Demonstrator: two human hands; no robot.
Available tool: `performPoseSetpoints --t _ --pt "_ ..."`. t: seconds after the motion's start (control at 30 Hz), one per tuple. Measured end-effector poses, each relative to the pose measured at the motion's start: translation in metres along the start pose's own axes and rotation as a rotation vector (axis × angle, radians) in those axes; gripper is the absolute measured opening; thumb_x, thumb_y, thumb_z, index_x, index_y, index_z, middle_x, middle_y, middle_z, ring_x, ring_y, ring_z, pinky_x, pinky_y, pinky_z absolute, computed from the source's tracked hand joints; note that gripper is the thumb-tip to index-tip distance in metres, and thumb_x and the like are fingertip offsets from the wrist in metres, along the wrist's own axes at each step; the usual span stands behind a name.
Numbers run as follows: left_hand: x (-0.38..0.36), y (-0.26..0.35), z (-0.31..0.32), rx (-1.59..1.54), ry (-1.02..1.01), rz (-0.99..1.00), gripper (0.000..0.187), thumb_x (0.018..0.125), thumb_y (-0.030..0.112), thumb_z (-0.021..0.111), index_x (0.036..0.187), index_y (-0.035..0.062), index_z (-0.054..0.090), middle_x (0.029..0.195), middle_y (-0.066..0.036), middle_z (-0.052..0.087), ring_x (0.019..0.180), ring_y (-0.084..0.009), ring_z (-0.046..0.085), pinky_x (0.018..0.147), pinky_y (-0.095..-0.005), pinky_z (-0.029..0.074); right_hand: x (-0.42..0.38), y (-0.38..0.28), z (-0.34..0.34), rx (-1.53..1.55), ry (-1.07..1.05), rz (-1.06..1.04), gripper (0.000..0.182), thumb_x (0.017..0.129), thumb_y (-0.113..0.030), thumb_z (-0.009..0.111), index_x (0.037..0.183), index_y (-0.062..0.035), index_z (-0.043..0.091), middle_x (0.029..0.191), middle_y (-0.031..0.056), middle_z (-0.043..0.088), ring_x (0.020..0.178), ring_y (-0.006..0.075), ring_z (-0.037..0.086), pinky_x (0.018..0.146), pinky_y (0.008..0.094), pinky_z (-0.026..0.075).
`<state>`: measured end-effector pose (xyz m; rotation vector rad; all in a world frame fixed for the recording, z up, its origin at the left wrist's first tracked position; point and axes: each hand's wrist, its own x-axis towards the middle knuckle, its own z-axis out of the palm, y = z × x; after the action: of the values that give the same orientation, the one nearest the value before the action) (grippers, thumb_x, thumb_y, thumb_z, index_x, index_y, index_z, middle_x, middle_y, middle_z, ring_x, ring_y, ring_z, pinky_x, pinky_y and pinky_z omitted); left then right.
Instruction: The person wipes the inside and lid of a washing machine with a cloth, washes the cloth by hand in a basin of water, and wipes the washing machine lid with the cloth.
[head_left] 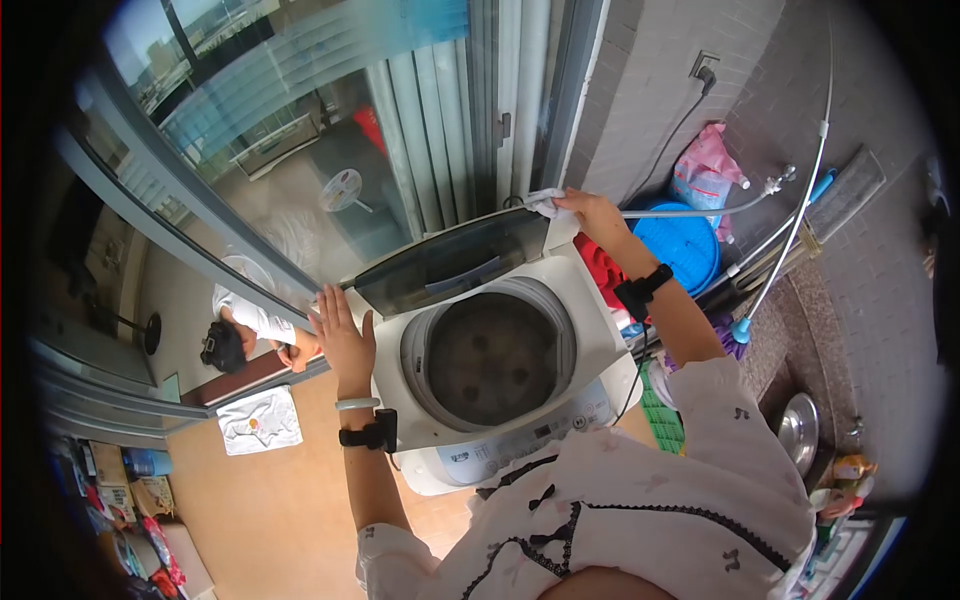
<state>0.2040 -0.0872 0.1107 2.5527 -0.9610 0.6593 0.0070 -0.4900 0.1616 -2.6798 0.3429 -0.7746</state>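
Note:
A white top-loading washing machine [598, 345] stands in front of me. Its dark see-through lid [400, 272] is raised, so the round drum [490, 365] shows, dim inside. My left hand [343, 338] lies flat with fingers stretched at the machine's rear left corner, beside the lid. At the rear right corner, my right hand [588, 210] has its fingers bent over a white cloth [547, 204] pressed on the top edge. The control panel [540, 430] runs along the front edge, close to my body.
Right of the machine are a blue lid [680, 250], red fabric [600, 268], a pink bag [708, 170], a hose [800, 220] and a green basket [660, 415]. A glass sliding door [230, 225] lies behind. A person [262, 325] is at left, near a white mat [258, 420].

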Motion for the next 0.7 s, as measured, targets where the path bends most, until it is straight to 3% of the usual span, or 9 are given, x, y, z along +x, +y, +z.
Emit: performPoseSetpoints --t 0.1,0.17,0.23,0.27,0.37,0.47,0.57,0.6,0.7 --pt "0.000 -0.004 0.002 0.063 -0.032 -0.048 0.064 0.082 0.027 0.058 0.137 0.0065 0.031 0.143 -0.009 0.031 0.133 -0.0258 0.026 0.108 -0.0484 0.016 -0.005 0.032 -0.024 -0.180 -0.112 -0.089 0.044 0.070 0.006 0.049 0.110 -0.0078 0.061 0.104 0.0192 0.060 0.092 0.0362 0.058 0.080 0.0394 0.047" --pt "0.000 -0.004 -0.001 0.085 -0.097 -0.060 0.066 0.081 0.024 0.059 0.138 0.0080 0.029 0.144 -0.008 0.029 0.134 -0.0240 0.024 0.108 -0.0471 0.017 -0.009 0.090 -0.032 -0.500 -0.380 0.153 0.042 0.070 0.001 0.053 0.111 -0.0066 0.060 0.097 0.0200 0.061 0.086 0.0365 0.059 0.076 0.0420 0.047" --pt "0.001 -0.004 0.000 0.063 -0.073 -0.083 0.068 0.080 0.022 0.060 0.138 0.0079 0.028 0.144 -0.007 0.028 0.134 -0.0239 0.024 0.108 -0.0472 0.018 -0.026 0.114 -0.061 -0.423 -0.132 0.191 0.033 0.073 -0.012 0.056 0.106 -0.0091 0.063 0.096 0.0200 0.062 0.085 0.0367 0.060 0.074 0.0440 0.049" --pt "-0.003 -0.003 0.001 0.037 -0.105 -0.082 0.069 0.079 0.021 0.061 0.138 0.0077 0.027 0.145 -0.007 0.027 0.134 -0.0239 0.024 0.108 -0.0473 0.019 -0.026 0.128 -0.055 -0.248 0.066 0.159 0.034 0.075 -0.016 0.057 0.107 -0.0056 0.060 0.093 0.0217 0.062 0.085 0.0370 0.060 0.075 0.0444 0.049" --pt "-0.001 0.003 0.000 -0.016 -0.103 -0.100 0.071 0.078 0.019 0.061 0.138 0.0059 0.026 0.145 -0.010 0.026 0.135 -0.0253 0.022 0.108 -0.0472 0.019 -0.017 0.085 -0.052 0.005 0.196 0.295 0.033 0.078 -0.013 0.054 0.109 -0.0040 0.058 0.099 0.0238 0.060 0.092 0.0370 0.058 0.081 0.0427 0.048" --pt "-0.002 0.001 -0.002 -0.033 -0.123 -0.085 0.072 0.078 0.018 0.061 0.139 0.0047 0.024 0.145 -0.012 0.025 0.135 -0.0267 0.021 0.108 -0.0468 0.020 -0.015 0.050 -0.027 0.150 0.039 0.118 0.031 0.079 -0.009 0.050 0.110 -0.0037 0.056 0.107 0.0234 0.057 0.101 0.0365 0.055 0.087 0.0410 0.044" --pt "-0.002 -0.001 -0.004 -0.034 -0.140 -0.074 0.073 0.078 0.018 0.061 0.139 0.0042 0.023 0.144 -0.013 0.025 0.135 -0.0280 0.021 0.108 -0.0467 0.020 -0.015 0.023 0.007 -0.215 0.121 -0.136 0.027 0.080 -0.008 0.052 0.106 -0.0027 0.055 0.102 0.0196 0.058 0.098 0.0356 0.055 0.084 0.0418 0.044" --pt "-0.001 -0.001 -0.003 -0.049 -0.145 -0.072 0.074 0.077 0.018 0.062 0.139 0.0041 0.023 0.144 -0.014 0.024 0.135 -0.0284 0.020 0.108 -0.0467 0.020 -0.009 0.007 0.008 -0.199 0.126 -0.143 0.027 0.080 -0.008 0.052 0.106 -0.0027 0.055 0.102 0.0196 0.058 0.098 0.0356 0.055 0.084 0.0418 0.044" --pt "0.000 -0.004 0.000 -0.095 -0.141 -0.071 0.074 0.077 0.018 0.062 0.139 0.0030 0.023 0.145 -0.015 0.023 0.135 -0.0287 0.019 0.108 -0.0471 0.020 0.001 -0.047 0.025 -0.073 -0.198 -0.027 0.029 0.078 -0.005 0.053 0.106 -0.0023 0.056 0.109 0.0169 0.058 0.108 0.0318 0.051 0.092 0.0389 0.041"
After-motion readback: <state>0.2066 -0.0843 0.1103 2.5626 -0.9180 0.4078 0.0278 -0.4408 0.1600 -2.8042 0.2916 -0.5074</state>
